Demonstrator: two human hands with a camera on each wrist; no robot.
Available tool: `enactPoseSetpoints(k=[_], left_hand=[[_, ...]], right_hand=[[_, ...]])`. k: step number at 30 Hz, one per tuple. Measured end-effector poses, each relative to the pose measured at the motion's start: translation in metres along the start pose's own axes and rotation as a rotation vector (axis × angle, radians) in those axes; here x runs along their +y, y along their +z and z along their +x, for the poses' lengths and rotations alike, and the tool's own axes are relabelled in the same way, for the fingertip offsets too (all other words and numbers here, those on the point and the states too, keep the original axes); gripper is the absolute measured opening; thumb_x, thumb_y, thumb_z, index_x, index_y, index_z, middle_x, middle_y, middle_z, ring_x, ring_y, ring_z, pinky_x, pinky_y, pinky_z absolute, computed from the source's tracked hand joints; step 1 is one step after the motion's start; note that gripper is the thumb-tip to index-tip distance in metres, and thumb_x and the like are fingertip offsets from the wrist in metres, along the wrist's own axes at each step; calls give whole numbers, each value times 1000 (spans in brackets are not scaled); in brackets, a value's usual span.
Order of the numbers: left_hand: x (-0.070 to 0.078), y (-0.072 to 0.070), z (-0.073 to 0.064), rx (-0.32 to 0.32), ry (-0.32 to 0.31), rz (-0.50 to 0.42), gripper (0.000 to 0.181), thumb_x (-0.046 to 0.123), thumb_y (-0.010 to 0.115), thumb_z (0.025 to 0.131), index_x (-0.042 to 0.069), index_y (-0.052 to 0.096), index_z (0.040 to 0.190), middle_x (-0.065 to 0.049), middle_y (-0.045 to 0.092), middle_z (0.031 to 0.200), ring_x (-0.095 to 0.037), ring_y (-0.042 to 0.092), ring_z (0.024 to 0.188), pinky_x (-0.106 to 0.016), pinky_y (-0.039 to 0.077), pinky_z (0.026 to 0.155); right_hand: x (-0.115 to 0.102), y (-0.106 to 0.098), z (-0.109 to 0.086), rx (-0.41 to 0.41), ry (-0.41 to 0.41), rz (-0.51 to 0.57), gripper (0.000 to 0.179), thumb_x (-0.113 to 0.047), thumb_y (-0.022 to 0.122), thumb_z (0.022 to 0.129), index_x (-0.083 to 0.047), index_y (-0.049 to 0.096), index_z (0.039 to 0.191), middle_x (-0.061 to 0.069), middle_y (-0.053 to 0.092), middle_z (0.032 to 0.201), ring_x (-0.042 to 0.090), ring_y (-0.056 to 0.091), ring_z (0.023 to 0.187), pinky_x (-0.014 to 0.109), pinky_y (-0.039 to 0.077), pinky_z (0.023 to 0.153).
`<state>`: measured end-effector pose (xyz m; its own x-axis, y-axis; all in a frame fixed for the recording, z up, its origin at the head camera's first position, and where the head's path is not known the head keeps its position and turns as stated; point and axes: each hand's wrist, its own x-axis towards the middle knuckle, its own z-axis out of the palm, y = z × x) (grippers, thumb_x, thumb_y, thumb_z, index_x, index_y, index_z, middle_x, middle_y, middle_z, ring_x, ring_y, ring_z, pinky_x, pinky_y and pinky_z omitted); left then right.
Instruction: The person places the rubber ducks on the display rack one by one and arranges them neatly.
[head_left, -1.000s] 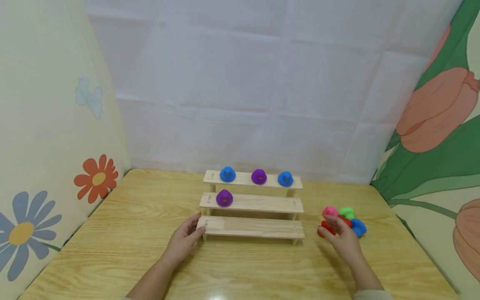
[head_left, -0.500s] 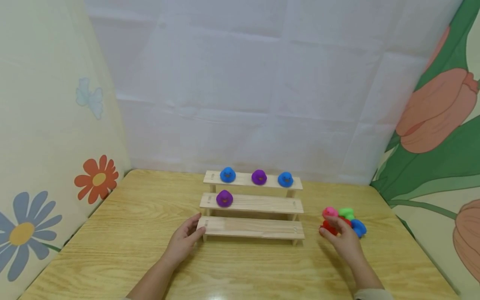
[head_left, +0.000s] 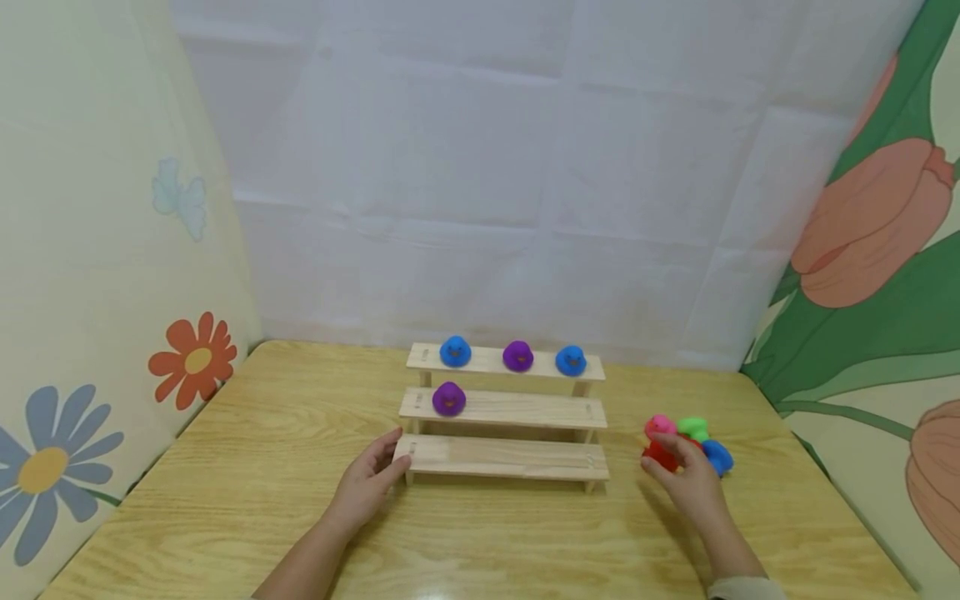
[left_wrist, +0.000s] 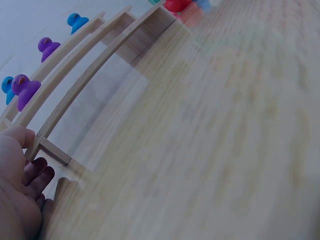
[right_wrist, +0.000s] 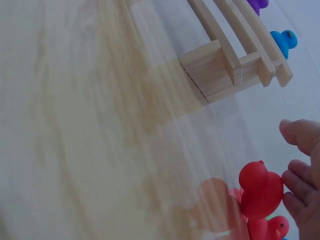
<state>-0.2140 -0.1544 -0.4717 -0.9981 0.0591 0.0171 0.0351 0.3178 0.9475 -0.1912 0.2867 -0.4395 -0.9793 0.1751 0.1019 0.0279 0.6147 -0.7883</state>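
A three-step wooden stand sits mid-table. My left hand grips the left end of its lowest step, and in the left wrist view the thumb and fingers are at the board's end. On the top step are a blue rubber duck, a purple duck and another blue duck. A purple duck sits on the middle step. My right hand is at a red rubber duck, fingertips right against its side, the thumb spread away from it.
Beside the stand on the right lie more ducks: a pink one, a green one, a blue one and a second red one. A white cloth hangs behind the wooden table, with floral panels at both sides.
The red duck by my right thumb has shifted slightly to the right, towards the palm. My left hand and the stand have stayed put.
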Motion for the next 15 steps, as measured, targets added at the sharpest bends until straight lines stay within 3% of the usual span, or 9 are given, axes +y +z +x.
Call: enactPoseSetpoints(k=[11,15], left_hand=[[-1,1,0,2,5,25,57,23,58,99,0,38,148,-22,56,136,-32,54,124,-35,43,100],[-1,1,1,10,3,19,56,22,58,99,0,39,147,-21,57,135,-31,54,123,-31,43,99]], right_hand=[[8,-3,7,27,-7,-74,49,-15,68,92,2,53,135,26,51,137,41,46,129,55,38,107],[9,-4,9,30,-9,-96,50,-16,67,92,3,52,136,28,50,138,43,45,129,56,37,108]])
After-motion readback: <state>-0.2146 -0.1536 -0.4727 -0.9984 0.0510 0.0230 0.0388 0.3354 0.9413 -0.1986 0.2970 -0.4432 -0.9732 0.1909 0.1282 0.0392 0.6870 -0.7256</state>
